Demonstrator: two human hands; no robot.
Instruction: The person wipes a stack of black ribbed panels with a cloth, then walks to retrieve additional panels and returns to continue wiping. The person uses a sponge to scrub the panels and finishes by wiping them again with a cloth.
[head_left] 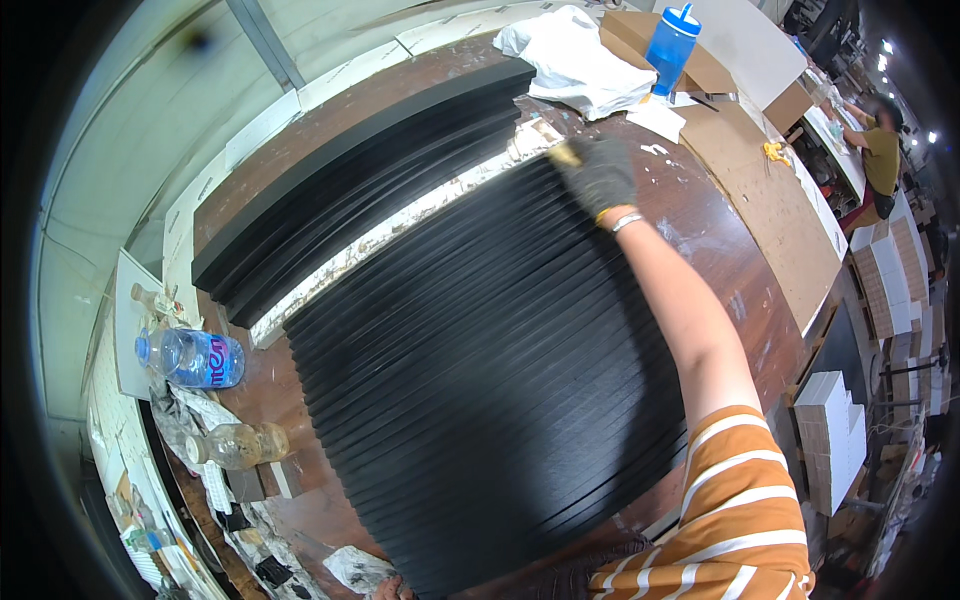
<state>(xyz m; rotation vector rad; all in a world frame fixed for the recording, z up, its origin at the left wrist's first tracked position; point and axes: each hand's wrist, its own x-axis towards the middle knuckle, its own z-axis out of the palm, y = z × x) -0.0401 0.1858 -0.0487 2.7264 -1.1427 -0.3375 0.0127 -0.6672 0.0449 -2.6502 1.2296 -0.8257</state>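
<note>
A row of long black slats (480,340) lies side by side across the brown table in front of me, forming a ridged sheet. At their far right corner is my right hand (597,175), in a dark grey glove with a yellow cuff. Its fingers are closed around a small yellowish piece (566,153), blurred by motion and too unclear to name. At the bottom edge only a bit of my left hand (392,589) shows, beside a crumpled whitish plastic bag (358,569); its fingers are mostly hidden.
Beyond a white-smeared strip (400,222) stands a stack of black boards (370,165). Clear bottles (205,358) stand or lie at left. Farther right are a white cloth (575,60), a blue drinking bottle (672,50) and cardboard (760,190). Another person (880,150) works at far right.
</note>
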